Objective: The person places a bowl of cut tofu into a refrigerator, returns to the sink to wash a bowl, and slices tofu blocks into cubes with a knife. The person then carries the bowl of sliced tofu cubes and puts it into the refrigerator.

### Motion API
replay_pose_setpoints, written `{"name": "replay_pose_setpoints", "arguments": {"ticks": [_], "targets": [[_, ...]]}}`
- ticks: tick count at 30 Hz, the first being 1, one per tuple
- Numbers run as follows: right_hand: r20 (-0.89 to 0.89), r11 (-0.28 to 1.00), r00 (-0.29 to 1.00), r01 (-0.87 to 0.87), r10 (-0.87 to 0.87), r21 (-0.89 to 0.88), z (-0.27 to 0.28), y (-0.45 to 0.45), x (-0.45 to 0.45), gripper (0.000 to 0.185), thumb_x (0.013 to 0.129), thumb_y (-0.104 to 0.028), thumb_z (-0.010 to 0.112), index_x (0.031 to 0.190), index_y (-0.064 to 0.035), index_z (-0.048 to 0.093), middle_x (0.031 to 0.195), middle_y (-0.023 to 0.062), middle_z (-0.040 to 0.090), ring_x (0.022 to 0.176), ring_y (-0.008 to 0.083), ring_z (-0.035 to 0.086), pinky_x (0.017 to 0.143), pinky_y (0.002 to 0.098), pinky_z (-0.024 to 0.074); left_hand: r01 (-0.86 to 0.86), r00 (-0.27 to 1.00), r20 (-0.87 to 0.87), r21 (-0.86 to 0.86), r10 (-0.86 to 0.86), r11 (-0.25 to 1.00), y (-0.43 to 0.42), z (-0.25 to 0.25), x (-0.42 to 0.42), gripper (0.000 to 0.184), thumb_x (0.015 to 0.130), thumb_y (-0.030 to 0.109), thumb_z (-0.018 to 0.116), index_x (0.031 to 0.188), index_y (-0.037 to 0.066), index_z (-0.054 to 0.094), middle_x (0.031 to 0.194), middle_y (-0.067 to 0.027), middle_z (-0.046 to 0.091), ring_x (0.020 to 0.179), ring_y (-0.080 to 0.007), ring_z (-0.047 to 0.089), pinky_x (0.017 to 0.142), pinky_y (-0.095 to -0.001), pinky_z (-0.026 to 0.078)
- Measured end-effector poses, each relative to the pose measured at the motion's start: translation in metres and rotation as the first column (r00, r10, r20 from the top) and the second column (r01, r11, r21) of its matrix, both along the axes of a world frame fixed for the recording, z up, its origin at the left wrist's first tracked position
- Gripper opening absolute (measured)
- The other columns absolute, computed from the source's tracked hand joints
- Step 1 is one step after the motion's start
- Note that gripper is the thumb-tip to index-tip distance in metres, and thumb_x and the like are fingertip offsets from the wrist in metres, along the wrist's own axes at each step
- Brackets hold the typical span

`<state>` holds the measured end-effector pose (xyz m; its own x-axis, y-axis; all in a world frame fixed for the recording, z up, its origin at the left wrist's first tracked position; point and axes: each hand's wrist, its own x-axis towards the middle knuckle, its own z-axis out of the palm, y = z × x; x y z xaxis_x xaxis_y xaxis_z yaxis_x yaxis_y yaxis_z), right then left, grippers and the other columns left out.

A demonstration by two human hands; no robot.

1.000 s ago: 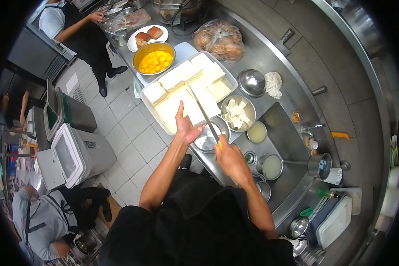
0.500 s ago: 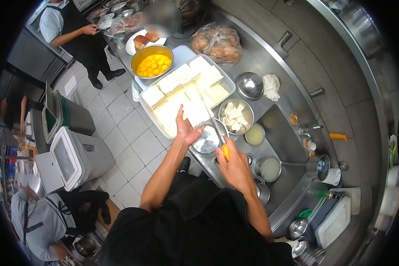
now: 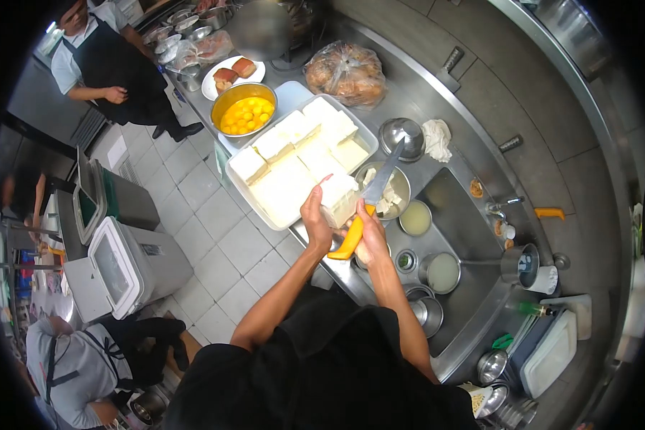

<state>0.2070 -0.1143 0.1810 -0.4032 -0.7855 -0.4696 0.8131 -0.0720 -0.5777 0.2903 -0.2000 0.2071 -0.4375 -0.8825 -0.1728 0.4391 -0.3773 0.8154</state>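
My left hand (image 3: 318, 221) is closed against the side of a white tofu block (image 3: 342, 192), which is lifted at the near corner of the plastic tub. My right hand (image 3: 370, 236) grips a knife (image 3: 350, 239) by its yellow handle and also touches the block from the right. The knife's blade points away over a steel bowl (image 3: 406, 175) that holds white tofu pieces (image 3: 390, 198). Large tofu blocks (image 3: 279, 188) fill much of the plastic tub (image 3: 238, 188). My fingers partly hide the block's lower part.
A bowl of egg yolks (image 3: 246, 115), a plate with browned meat (image 3: 244, 67) and a bagged brown food (image 3: 345, 74) stand beyond the tub. To the right are a domed steel bowl (image 3: 401, 138), a cloth (image 3: 436, 140) and a sink (image 3: 444, 208). Co-workers (image 3: 111, 64) stand at the left.
My left hand has taken up a tofu block from the tub's near corner. The knife has swung right, out of the tub, and my hands have come together around the block.
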Motion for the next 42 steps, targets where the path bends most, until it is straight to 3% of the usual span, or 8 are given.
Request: {"name": "replay_pose_setpoints", "arguments": {"ticks": [5, 8, 16, 24, 29, 34, 36, 42], "targets": [[0.057, 0.995, 0.994, 0.095, -0.095, -0.012, 0.033, 0.0, 0.01, 0.023, 0.096, -0.035, 0.058, 0.102, -0.0136, 0.054, 0.082, -0.0027, 0.05, 0.071, 0.0099, 0.052, 0.064, 0.0324, 0.0541, 0.084, 0.981, 0.191, -0.275, -0.031, 0.958, 0.004, 0.023, 0.004, 0.042, 0.1, 0.03, 0.045, 0.122, -0.001, 0.061, 0.107, -0.0127, 0.065, 0.098, -0.0169, 0.059, 0.09, -0.0274, 0.044], [-0.03, 0.997, 0.997, 0.066, -0.067, -0.033, 0.023, 0.013, -0.003, 0.025, 0.097, -0.031, 0.057, 0.113, -0.012, 0.052, 0.104, 0.0023, 0.058, 0.092, 0.0142, 0.059, 0.074, 0.0347, 0.0536, 0.323, 0.902, 0.383, -0.292, -0.199, 0.9, -0.014, 0.031, 0.01, 0.041, 0.1, 0.03, 0.045, 0.122, -0.001, 0.061, 0.107, -0.0131, 0.065, 0.097, -0.0157, 0.059, 0.09, -0.0267, 0.043], [-0.503, 0.978, 0.853, -0.04, 0.139, 0.203, 0.065, 0.015, -0.009, 0.037, 0.097, -0.021, 0.059, 0.13, -0.0049, 0.051, 0.108, 0.0028, 0.061, 0.093, 0.0128, 0.061, 0.069, 0.028, 0.0547, 0.552, 0.762, 0.12, 0.395, -0.637, 0.734, -0.044, 0.007, 0.01, 0.064, 0.098, 0.057, 0.035, 0.12, 0.002, 0.057, 0.113, -0.0146, 0.065, 0.104, -0.0255, 0.064, 0.097, -0.04, 0.047], [-0.821, 0.888, 0.453, 0.122, 0.348, 0.444, 0.074, 0.089, 0.04, 0.044, 0.096, -0.026, 0.059, 0.127, 0.0032, 0.048, 0.075, 0.012, 0.065, 0.062, 0.0199, 0.065, 0.059, 0.0334, 0.0499, 0.371, 0.928, -0.202, 0.583, -0.313, 0.723, -0.006, -0.042, 0.02, 0.05, 0.095, 0.043, 0.035, 0.113, 0.006, 0.063, 0.103, -0.0094, 0.07, 0.091, -0.0239, 0.069, 0.078, -0.0371, 0.057], [-0.738, 0.854, 0.519, 0.03, 0.432, 0.52, 0.04, 0.111, 0.071, 0.042, 0.1, -0.024, 0.045, 0.136, -0.0015, 0.045, 0.101, 0.025, 0.064, 0.088, 0.0313, 0.065, 0.081, 0.0384, 0.0491, 0.231, 0.968, -0.07, 0.609, -0.239, 0.759, 0.004, -0.045, 0.02, 0.051, 0.096, 0.043, 0.029, 0.115, 0.008, 0.062, 0.108, -0.0082, 0.068, 0.098, -0.0237, 0.067, 0.083, -0.0388, 0.054], [-0.692, 0.843, 0.555, -0.033, 0.462, 0.537, 0.036, 0.116, 0.082, 0.044, 0.1, -0.02, 0.043, 0.141, -0.0056, 0.043, 0.11, 0.0227, 0.064, 0.089, 0.0291, 0.065, 0.081, 0.0343, 0.0486, 0.23, 0.966, -0.048, 0.602, -0.253, 0.765, 0.01, -0.05, 0.029, 0.052, 0.096, 0.047, 0.032, 0.111, 0.008, 0.063, 0.101, -0.0076, 0.07, 0.088, -0.0226, 0.069, 0.075, -0.0368, 0.057], [-0.8, 0.884, 0.45, 0.045, 0.397, 0.465, 0.025, 0.118, 0.083, 0.044, 0.101, -0.026, 0.041, 0.139, -0.0048, 0.046, 0.064, 0.0044, 0.051, 0.056, 0.0124, 0.049, 0.056, 0.0286, 0.0434, 0.26, 0.958, -0.052, 0.571, -0.281, 0.779, 0.01, -0.053, 0.029, 0.052, 0.096, 0.047, 0.032, 0.11, 0.007, 0.063, 0.101, -0.0075, 0.07, 0.087, -0.0225, 0.069, 0.075, -0.0372, 0.057], [-0.791, 0.885, 0.483, 0.067, 0.376, 0.462, 0.019, 0.122, 0.084, 0.043, 0.101, -0.025, 0.04, 0.139, -0.0049, 0.048, 0.064, 0.0028, 0.051, 0.056, 0.0099, 0.049, 0.056, 0.0256, 0.0428, 0.158, 0.981, -0.009, 0.608, -0.192, 0.778, 0.015, -0.052, 0.024, 0.048, 0.095, 0.045, 0.039, 0.111, 0.006, 0.06, 0.105, -0.0074, 0.067, 0.096, -0.0228, 0.065, 0.086, -0.0386, 0.051]]}}
